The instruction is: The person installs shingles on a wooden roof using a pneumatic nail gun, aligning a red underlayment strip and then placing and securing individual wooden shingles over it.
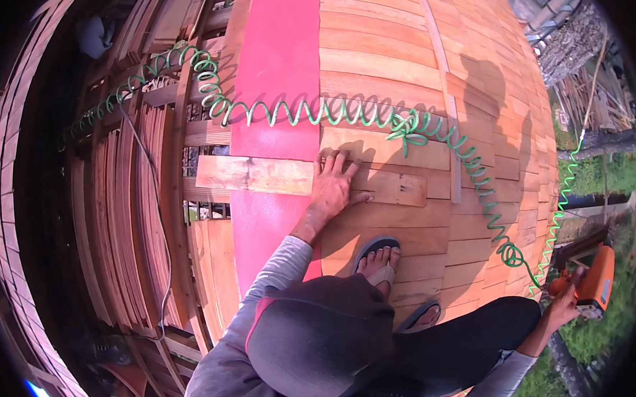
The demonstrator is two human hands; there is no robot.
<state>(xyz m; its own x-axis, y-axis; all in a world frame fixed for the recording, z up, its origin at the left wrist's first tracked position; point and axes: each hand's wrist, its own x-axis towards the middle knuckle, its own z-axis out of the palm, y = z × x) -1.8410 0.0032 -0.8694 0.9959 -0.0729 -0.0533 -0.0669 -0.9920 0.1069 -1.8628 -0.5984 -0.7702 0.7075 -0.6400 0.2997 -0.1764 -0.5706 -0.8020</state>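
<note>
My left hand (333,183) lies flat with fingers spread on a loose wooden shingle (262,175), pressing its middle. That shingle lies crosswise over a pink-red underlay strip (279,45) and onto the rows of fixed shingles (383,62). At the far right, my right hand (563,305) is closed round the handle of an orange nail gun (596,279), held out beside my knee, away from the shingle. A green coiled air hose (351,112) stretches across the roof beyond my left hand and bends back toward the nail gun.
Bare battens (180,119) with gaps and stacks of thin boards (155,154) are on the left. A thin dark cable (150,168) runs over them. My sandalled foot (379,263) stands on the shingles. Past the right roof edge are greenery (600,170) and tree trunks.
</note>
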